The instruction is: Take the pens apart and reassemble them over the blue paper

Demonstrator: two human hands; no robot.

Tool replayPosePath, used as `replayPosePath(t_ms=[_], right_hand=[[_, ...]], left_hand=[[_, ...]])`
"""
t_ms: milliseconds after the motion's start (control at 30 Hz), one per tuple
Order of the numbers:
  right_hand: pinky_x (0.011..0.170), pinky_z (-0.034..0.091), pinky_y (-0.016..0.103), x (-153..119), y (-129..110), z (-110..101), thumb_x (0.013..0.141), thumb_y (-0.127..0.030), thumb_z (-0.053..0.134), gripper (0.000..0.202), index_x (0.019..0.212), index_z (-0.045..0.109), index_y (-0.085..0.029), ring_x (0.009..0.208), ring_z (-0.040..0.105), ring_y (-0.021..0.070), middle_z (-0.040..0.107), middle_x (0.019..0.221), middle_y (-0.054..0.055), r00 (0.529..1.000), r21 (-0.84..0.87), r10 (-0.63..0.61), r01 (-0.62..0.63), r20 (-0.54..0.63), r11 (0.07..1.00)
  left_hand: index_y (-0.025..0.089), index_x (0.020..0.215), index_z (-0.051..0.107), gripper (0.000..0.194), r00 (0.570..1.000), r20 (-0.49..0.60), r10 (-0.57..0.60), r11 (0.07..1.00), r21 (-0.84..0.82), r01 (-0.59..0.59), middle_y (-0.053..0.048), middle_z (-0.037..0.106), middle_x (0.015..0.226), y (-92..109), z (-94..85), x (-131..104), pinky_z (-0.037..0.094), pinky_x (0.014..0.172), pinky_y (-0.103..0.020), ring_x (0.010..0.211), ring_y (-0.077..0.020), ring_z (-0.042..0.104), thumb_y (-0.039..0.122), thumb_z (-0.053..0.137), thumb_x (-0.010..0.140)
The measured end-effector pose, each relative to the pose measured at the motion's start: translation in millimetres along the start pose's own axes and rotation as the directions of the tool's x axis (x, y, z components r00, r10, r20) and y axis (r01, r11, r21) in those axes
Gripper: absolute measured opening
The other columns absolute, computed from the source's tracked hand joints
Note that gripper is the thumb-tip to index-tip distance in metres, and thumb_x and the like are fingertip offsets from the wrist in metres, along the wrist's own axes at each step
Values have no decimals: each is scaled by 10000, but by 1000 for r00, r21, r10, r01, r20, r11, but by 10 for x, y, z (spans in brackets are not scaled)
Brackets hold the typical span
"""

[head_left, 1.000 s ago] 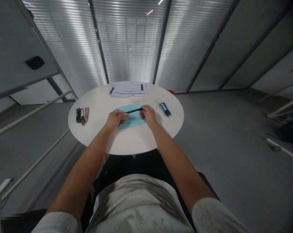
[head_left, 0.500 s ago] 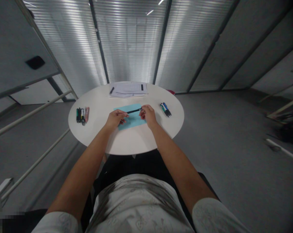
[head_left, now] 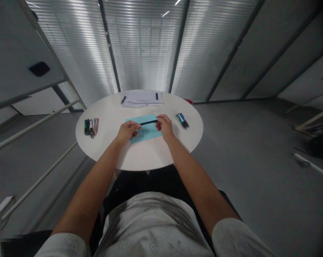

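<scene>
A thin black pen (head_left: 148, 122) is held level between my two hands, above a light blue sheet (head_left: 148, 134) on the round white table (head_left: 142, 157). My left hand (head_left: 128, 131) pinches its left end. At its right end, the fingers of my right hand (head_left: 164, 126) are closed on it. Both hands cover parts of the sheet's side edges.
Several markers (head_left: 90, 127) lie side by side at the table's left. Several pens (head_left: 182, 121) are grouped at the right. Papers (head_left: 142, 99) with a dark pen on them lie at the far edge. A whiteboard frame (head_left: 51, 116) stands to the left.
My right hand has shifted very slightly to the right at the pen's end. My left hand has hardly moved.
</scene>
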State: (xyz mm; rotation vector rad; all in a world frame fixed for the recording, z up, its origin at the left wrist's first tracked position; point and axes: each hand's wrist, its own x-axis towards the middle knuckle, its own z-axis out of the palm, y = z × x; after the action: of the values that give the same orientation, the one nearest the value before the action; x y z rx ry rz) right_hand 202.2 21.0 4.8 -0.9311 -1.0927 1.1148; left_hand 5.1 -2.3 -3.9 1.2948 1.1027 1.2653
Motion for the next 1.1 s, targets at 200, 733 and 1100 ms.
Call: replayPosePath(t_ms=[200,733,1100], right_hand=[[363,284,202,-9,32,-29,797,-530,588,382,620,460,-217,322,380,75,452,376,-72,989,-227,-128,109,-71,968],[315,251,191,14,27,-20,769,-391,560,194,782,545,-198,293,398,77,536,425,-62,1000,-16,-25,25,14,1000],[322,259,191,2,40,-18,805,-548,568,392,634,481,-205,286,382,65,467,372,-61,996,-159,-48,35,-79,987]], left_hand=[[155,831,573,348,1000,7,-3,1000,-10,3,-103,717,861,-20,-14,8,415,424,-232,488,-108,585,401,761,673],[153,822,571,327,1000,-6,-18,1000,-7,18,-90,714,810,6,5,-9,389,416,-226,464,-94,556,401,742,694],[152,817,566,319,1000,-13,-9,1000,-24,9,-73,701,786,-44,-7,20,380,412,-218,457,-93,556,394,737,700]])
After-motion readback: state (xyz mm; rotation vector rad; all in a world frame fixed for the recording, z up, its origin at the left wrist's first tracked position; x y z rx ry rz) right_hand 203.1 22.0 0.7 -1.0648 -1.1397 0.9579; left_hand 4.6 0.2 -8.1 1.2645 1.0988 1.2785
